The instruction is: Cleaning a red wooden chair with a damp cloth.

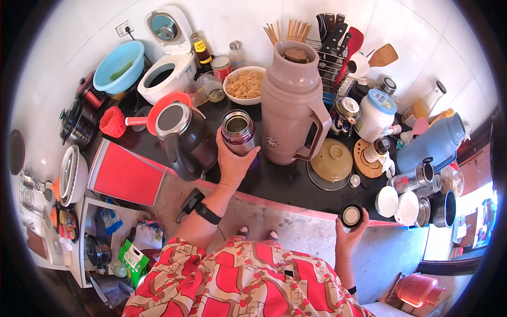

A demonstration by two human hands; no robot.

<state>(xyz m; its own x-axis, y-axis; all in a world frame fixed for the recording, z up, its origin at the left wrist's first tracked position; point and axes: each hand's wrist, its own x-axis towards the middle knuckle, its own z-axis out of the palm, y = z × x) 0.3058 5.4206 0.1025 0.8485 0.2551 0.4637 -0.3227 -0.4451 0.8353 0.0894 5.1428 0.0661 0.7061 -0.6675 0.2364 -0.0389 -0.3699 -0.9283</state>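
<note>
My left hand [234, 165] is wrapped round a steel thermos cup [240, 141] near the counter's front edge. The cup has no lid on, and its open mouth faces up. Further right, just off the counter's edge, my right hand [349, 238] grips a black lid [351, 216] with its pale inner side turned up. Left of the cup stands a dark kettle [203, 140] with a black handle and a steel top. A tall mauve thermos jug [290, 100] rises to the cup's right, a cork-like stopper [296, 55] in its mouth.
Behind the cup sits a white bowl of flakes [244, 84]. A rice cooker [169, 79] with raised lid and a blue basin [119, 67] stand at the back left. Right of the jug are a yellow lidded pot [331, 160], a knife rack [330, 66], and white bowls [406, 207] near the edge.
</note>
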